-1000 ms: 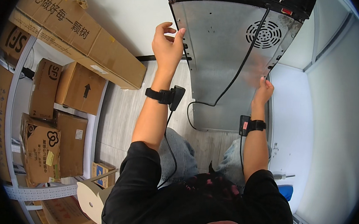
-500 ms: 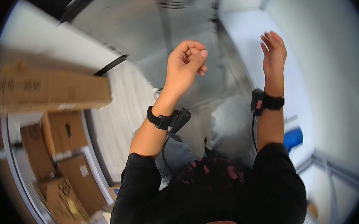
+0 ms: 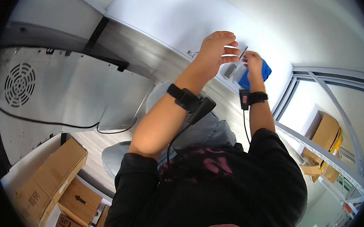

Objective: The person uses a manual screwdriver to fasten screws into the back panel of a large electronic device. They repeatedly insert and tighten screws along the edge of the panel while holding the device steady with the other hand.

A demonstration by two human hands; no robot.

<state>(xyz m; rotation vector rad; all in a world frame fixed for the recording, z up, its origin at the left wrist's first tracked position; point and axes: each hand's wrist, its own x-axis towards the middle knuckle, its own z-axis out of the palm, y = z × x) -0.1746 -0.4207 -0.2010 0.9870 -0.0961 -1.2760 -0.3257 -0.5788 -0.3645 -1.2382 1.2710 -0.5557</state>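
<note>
At upper centre, the left hand (image 3: pixel 214 51) had fingers apart near the screwdriver (image 3: pixel 230 71); whether the right hand (image 3: pixel 254 64), farther right, was closed could not be determined.

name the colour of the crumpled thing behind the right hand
The crumpled thing is blue, clearest in the head view.

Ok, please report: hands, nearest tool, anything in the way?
Left hand open, looks empty. Right hand by grey-handled tool, grip unclear. Blue object behind right hand, not covering tool.
</note>
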